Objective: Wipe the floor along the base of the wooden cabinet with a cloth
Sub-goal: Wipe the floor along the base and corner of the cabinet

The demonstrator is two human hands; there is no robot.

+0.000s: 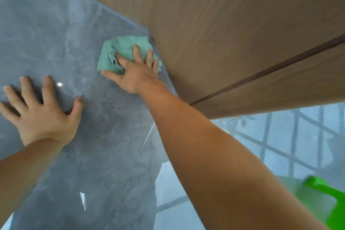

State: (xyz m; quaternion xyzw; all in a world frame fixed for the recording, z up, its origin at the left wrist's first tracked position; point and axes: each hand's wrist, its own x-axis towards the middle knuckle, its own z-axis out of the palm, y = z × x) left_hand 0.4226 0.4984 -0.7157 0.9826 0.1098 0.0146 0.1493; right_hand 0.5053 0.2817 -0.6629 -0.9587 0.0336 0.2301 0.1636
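Note:
A crumpled teal cloth (pixel 119 50) lies on the glossy grey tiled floor (pixel 56 24), right against the base of the wooden cabinet (pixel 224 24). My right hand (pixel 134 73) presses down on the cloth, fingers spread over it and the thumb hooked at its near edge. My left hand (pixel 41 110) rests flat on the floor to the left, fingers spread, holding nothing.
A dark seam (pixel 270 67) runs across the cabinet's front. A tile joint (pixel 134 162) crosses the floor below my right arm. A bright green plastic object (pixel 332 198) sits at the lower right. The floor at the right reflects a window grid.

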